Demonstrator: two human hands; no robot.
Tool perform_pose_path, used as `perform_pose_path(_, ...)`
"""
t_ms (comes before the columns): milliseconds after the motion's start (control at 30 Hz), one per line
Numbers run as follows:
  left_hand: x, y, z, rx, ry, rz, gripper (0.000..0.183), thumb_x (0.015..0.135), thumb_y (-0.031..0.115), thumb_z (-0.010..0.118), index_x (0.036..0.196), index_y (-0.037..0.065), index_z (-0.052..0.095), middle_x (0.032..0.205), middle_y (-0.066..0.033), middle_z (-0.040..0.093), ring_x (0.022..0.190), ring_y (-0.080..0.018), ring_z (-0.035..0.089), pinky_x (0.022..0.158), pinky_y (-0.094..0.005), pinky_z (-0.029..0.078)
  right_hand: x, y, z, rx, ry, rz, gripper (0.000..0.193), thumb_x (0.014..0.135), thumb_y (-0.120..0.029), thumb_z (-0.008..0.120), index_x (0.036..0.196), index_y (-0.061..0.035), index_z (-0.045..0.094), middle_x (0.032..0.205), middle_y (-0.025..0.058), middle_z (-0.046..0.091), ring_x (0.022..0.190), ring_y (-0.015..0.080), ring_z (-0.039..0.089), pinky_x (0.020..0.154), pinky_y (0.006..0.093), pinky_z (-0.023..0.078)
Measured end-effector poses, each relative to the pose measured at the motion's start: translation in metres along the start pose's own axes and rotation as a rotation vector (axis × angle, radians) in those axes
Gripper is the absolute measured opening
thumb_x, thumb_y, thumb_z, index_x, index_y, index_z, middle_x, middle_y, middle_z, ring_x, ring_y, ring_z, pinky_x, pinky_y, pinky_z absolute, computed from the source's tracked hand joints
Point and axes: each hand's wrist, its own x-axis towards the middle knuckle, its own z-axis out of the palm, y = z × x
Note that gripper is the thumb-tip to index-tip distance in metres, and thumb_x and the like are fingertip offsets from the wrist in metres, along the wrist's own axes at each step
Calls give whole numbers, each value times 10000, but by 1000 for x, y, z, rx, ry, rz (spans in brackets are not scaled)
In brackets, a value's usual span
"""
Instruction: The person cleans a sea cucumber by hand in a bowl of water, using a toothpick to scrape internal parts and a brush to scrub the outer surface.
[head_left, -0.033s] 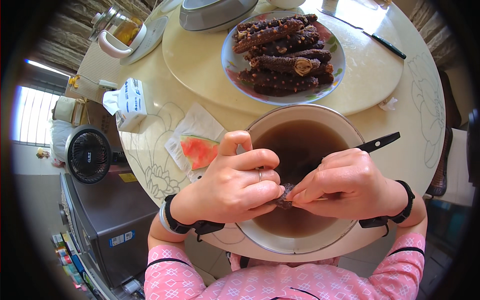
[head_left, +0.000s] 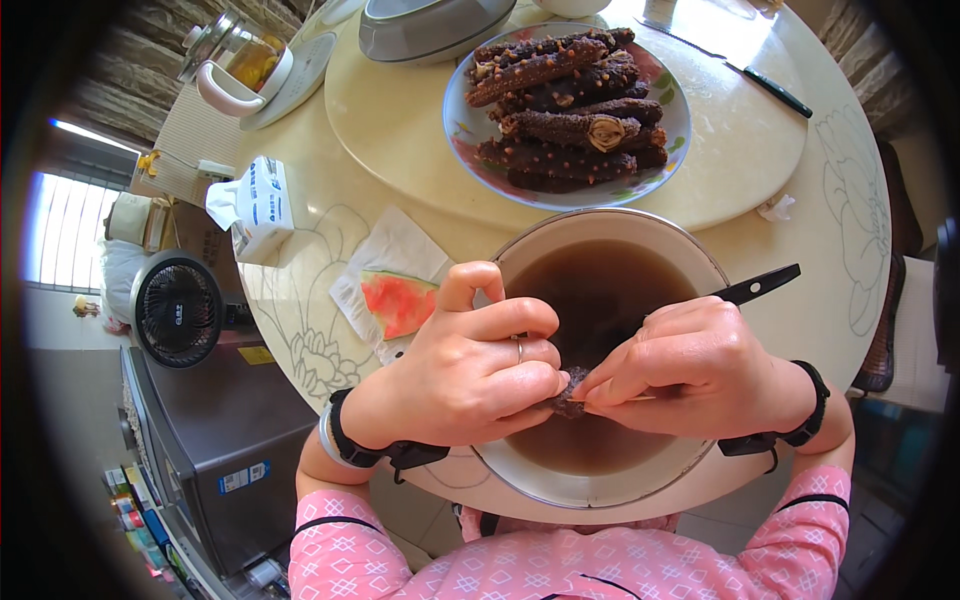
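Observation:
Over a round white basin of murky brown liquid, both my hands meet at a small, dark, bumpy sea cucumber. My left hand pinches one side of it between thumb and fingertips, the forefinger curled up. My right hand is closed at its other side, a thin pale toothpick between the fingers. A black handle with a hole juts out beyond my right hand across the basin's rim; whether I grip it cannot be told. Behind the basin, a flowered plate bears several dark, knobbly sea cucumbers.
A watermelon slice lies on a tissue left of the basin, near a tissue pack. A black-handled knife rests on the turntable at far right. A glass teapot stands far left; a black fan is beyond the table.

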Motion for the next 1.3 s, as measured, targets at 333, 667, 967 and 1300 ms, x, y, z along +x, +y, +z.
perform_pose_path(333,-1,-1,0,3,6,11,245,696,140,824,763,135,588,809,58,655,958,-173,630,866,-420,337,0,0,0,-5,19,10,85,805,-17,781,852,-67,730,720,62,692,608,235,666,544,341,516)
perform_pose_path(667,0,-1,-2,31,-17,23,246,710,173,874,836,158,663,831,71,693,872,-184,638,823,-423,321,0,2,-2,-42,-26,-17,144,763,-7,841,793,-74,717,850,38,789,636,157,698,543,264,512)
perform_pose_path(967,0,0,1,14,14,16,257,706,139,819,753,137,567,795,59,630,946,-166,625,859,-419,335,0,3,0,-19,-3,-39,152,749,6,837,794,-77,718,844,34,784,581,153,644,522,264,477)
perform_pose_path(1300,-2,-1,0,14,12,11,261,701,144,820,750,139,564,804,61,638,952,-164,624,863,-419,337,2,2,-1,-28,-34,-6,155,744,2,842,786,-74,713,845,36,783,587,152,647,517,269,475)
